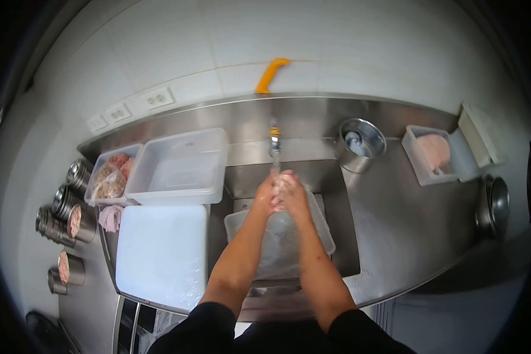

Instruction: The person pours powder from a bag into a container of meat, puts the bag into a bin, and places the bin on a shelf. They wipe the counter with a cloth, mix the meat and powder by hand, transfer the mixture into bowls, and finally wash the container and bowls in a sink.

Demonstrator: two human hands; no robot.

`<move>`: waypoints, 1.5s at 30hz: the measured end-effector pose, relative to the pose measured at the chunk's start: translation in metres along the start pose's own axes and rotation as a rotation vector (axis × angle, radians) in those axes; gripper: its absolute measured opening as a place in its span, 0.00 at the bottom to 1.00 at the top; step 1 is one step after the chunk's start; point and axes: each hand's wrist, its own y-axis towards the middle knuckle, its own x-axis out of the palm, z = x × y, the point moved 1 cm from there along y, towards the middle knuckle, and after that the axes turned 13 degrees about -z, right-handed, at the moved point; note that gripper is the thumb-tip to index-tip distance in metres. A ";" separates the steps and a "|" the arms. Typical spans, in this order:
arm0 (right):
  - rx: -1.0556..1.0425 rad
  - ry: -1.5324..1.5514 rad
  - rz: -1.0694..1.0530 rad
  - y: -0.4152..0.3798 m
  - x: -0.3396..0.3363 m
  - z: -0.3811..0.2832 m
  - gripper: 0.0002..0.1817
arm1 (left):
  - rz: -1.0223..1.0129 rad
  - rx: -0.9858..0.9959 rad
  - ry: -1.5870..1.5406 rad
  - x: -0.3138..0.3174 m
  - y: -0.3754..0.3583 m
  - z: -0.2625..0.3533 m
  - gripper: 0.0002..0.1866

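Observation:
My left hand (269,196) and my right hand (292,190) meet under the stream from the faucet (275,141), over the steel sink (349,236). They press against each other, wet and partly smeared by motion. No object shows between them, and the fingers are too blurred to make out. Below my forearms, a translucent plastic tub (277,245) sits in the basin, overlapped by both arms.
Left of the sink lie a white cutting board (162,251), a clear plastic lid or tray (177,168) and a bin of bagged meat (113,177). On the right stand a steel pot (356,159) and a container with a pink slab (433,152). Steel bowls (494,206) sit farther right.

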 end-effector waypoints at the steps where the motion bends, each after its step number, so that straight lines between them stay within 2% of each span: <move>1: -0.117 -0.285 0.103 0.021 -0.003 0.026 0.13 | -0.097 0.031 -0.181 0.014 -0.016 -0.005 0.22; 2: -0.231 -0.575 0.199 0.044 -0.010 0.050 0.13 | -0.189 0.070 -0.362 0.028 -0.023 -0.010 0.22; 4: -0.309 -0.962 0.155 0.073 -0.021 0.067 0.17 | 0.000 0.133 -0.309 0.046 -0.026 -0.015 0.19; 5: -0.273 -0.969 0.138 0.073 -0.017 0.069 0.18 | 0.112 0.175 -0.277 0.047 -0.032 -0.016 0.18; 6: -0.238 -0.976 0.121 0.067 -0.010 0.062 0.19 | 0.205 0.129 -0.188 0.043 -0.032 -0.020 0.17; 8: -0.017 -0.648 0.132 0.044 -0.010 0.041 0.20 | 0.383 0.041 -0.016 0.023 -0.016 -0.021 0.15; 9: -0.031 -0.729 0.107 0.035 -0.007 0.034 0.21 | 0.320 0.064 -0.117 -0.012 -0.009 -0.029 0.14; 12: -0.025 -0.575 0.037 0.029 -0.017 0.040 0.19 | 0.510 0.062 0.125 -0.024 -0.002 -0.032 0.14; 13: -0.245 -0.744 0.039 0.023 -0.019 0.041 0.19 | 0.510 0.068 0.119 -0.027 -0.004 -0.032 0.14; 17: -0.212 -0.580 -0.076 -0.007 -0.015 0.064 0.24 | 0.454 0.059 0.076 -0.057 -0.010 -0.037 0.16; 19: -0.213 -0.433 -0.136 -0.013 -0.008 0.063 0.31 | 0.474 0.062 0.121 -0.020 -0.006 -0.040 0.20; 22: -0.258 -0.441 -0.135 0.052 -0.016 0.107 0.33 | 0.272 0.192 -0.038 -0.028 -0.021 -0.063 0.23; 23: -0.355 -0.618 -0.161 0.068 -0.017 0.134 0.34 | 0.379 0.223 0.074 0.027 -0.028 -0.062 0.26; 24: -0.461 -0.790 -0.169 0.083 -0.018 0.158 0.35 | 0.434 0.180 0.051 0.040 -0.033 -0.060 0.29; 26: -0.406 -1.100 -0.188 0.076 -0.004 0.165 0.34 | 0.538 0.107 0.009 0.047 -0.038 -0.053 0.35; 27: -0.317 -1.033 -0.103 0.059 0.007 0.146 0.33 | 0.509 0.058 0.098 0.009 -0.036 -0.054 0.33; 28: -0.233 -0.958 -0.016 0.041 0.018 0.125 0.33 | 0.494 0.084 0.151 -0.002 -0.039 -0.052 0.32; 30: -0.243 -0.927 -0.030 0.033 0.012 0.110 0.36 | 0.443 0.133 0.263 -0.018 -0.038 -0.048 0.30; 31: -0.248 -0.906 -0.043 0.032 0.012 0.107 0.37 | 0.188 0.229 -0.030 -0.072 -0.035 -0.059 0.26; 33: -0.208 -0.703 -0.150 0.066 -0.010 0.096 0.32 | 0.244 0.235 -0.122 -0.014 -0.038 -0.060 0.21; 35: -0.188 -0.672 -0.115 0.074 -0.007 0.091 0.28 | 0.251 0.231 -0.254 0.033 -0.039 -0.063 0.20; 37: -0.175 -0.815 0.092 0.060 -0.002 0.094 0.26 | 0.313 0.220 -0.239 0.023 -0.041 -0.053 0.17; 40: -0.086 -0.435 0.014 0.012 0.008 0.059 0.22 | 0.332 0.202 -0.154 -0.008 -0.044 -0.046 0.21; 41: -0.205 -0.469 0.065 0.008 0.010 0.064 0.19 | 0.352 0.219 -0.109 -0.012 -0.042 -0.042 0.21; 42: -0.186 -0.472 0.065 0.012 0.009 0.066 0.19 | 0.374 0.241 -0.063 -0.016 -0.043 -0.040 0.21; 45: -0.143 -0.429 0.073 0.028 0.005 0.066 0.18 | 0.343 0.301 -0.331 -0.003 -0.048 -0.049 0.21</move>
